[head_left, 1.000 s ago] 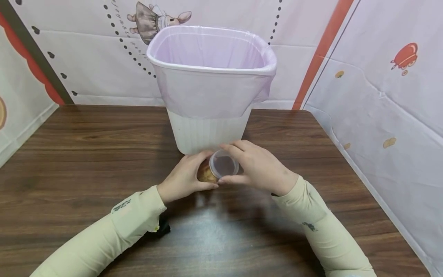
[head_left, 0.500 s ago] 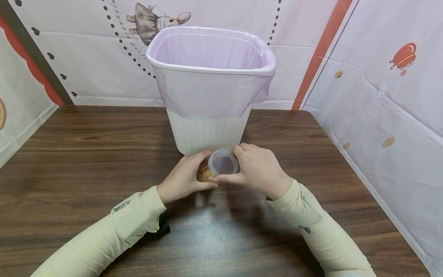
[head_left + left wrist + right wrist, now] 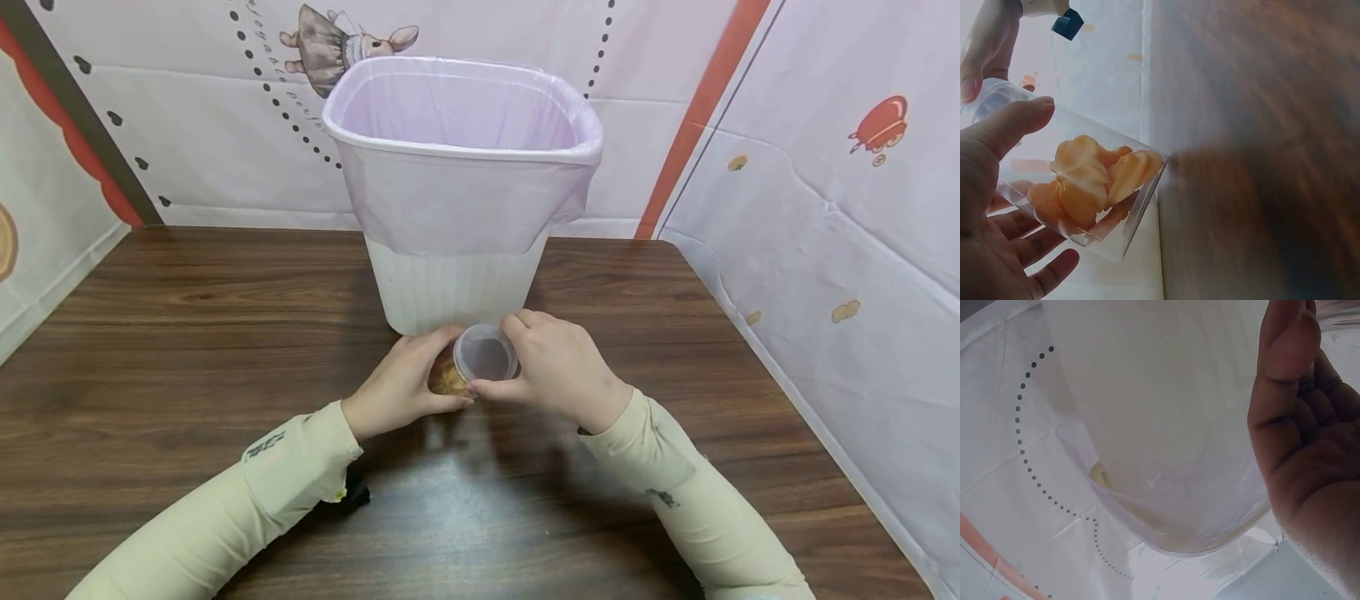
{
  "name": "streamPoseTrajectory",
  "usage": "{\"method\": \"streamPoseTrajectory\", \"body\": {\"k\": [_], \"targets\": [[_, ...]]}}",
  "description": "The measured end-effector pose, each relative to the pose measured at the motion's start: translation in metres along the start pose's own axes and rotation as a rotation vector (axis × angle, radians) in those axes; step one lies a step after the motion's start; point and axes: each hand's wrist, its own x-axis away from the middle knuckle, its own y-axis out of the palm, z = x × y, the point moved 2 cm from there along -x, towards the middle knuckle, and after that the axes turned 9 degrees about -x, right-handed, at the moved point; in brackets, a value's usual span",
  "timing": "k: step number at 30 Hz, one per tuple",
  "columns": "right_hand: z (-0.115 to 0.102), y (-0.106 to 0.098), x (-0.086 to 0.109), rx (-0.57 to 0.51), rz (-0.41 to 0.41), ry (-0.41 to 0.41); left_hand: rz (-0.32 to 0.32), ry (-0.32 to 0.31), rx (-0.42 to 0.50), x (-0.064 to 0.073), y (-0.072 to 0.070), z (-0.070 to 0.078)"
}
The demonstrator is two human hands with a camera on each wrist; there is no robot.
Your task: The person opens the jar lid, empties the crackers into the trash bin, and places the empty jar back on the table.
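Note:
In the head view my left hand (image 3: 401,387) holds a clear plastic jar (image 3: 448,382) at its side, just in front of the bin. The left wrist view shows the thumb on one side of the jar and several fingers on the other. Orange-yellow ridged pieces (image 3: 1085,181) lie inside the jar, their kind unclear. My right hand (image 3: 558,367) grips the round translucent lid (image 3: 486,354) on top, thumb on the near side and curled fingers on the far side. Its grip on the lid is mostly outside the right wrist view.
Right behind the jar stands a tall white bin (image 3: 453,287) lined with a lilac bag (image 3: 465,200). A small black object (image 3: 356,493) lies partly under the left sleeve. The brown wooden table (image 3: 187,317) is bordered by printed cloth walls (image 3: 825,183).
My right hand's fingers have shifted from spread over the lid to curled more closely at its right side. The left hand and the jar stay nearly in place.

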Motion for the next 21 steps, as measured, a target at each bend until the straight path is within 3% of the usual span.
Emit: {"method": "streamPoseTrajectory", "body": {"k": [10, 21], "targets": [[0.0039, -0.0034, -0.0007, -0.127, -0.119, -0.066, -0.045, -0.025, 0.012, 0.0007, -0.0005, 0.0002], [0.0081, -0.0054, -0.0007, -0.179, -0.182, -0.129, -0.049, -0.006, 0.011, 0.0004, 0.0003, 0.0002]]}}
